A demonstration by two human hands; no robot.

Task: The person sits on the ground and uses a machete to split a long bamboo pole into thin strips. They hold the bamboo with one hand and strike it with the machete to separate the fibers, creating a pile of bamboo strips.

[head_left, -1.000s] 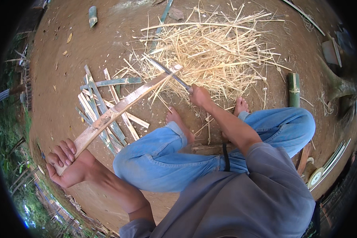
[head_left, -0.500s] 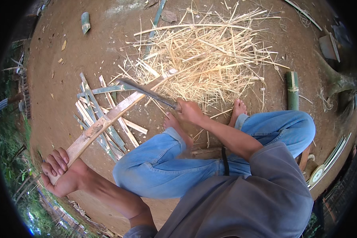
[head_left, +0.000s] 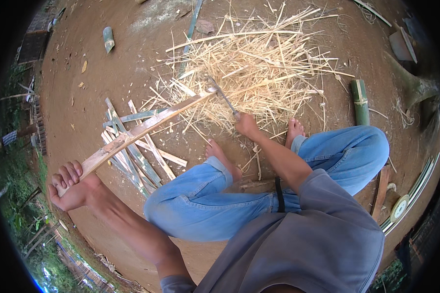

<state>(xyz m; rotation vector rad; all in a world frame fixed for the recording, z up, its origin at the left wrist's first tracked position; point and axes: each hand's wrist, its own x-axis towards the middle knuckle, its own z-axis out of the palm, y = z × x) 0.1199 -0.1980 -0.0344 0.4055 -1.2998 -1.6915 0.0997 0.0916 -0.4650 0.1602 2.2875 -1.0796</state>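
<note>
Head view shows the left hand [head_left: 71, 183], at frame left, closed round a bamboo slat [head_left: 143, 129], seemingly steadying it for the knife [head_left: 223, 95] clenched in the right hand [head_left: 248, 125] near centre.

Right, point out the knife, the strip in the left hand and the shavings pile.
Knife [head_left: 223, 94], head view: on its blade.
Strip [head_left: 139, 132], head view: its middle.
Shavings pile [head_left: 256, 66], head view: near centre.

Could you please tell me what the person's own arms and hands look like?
The left hand and right hand are bare, with no gloves and no watch or bracelet to be seen. The forearms are uncovered as well. The upper arms are covered by the short sleeves of a dark grey shirt.
</note>
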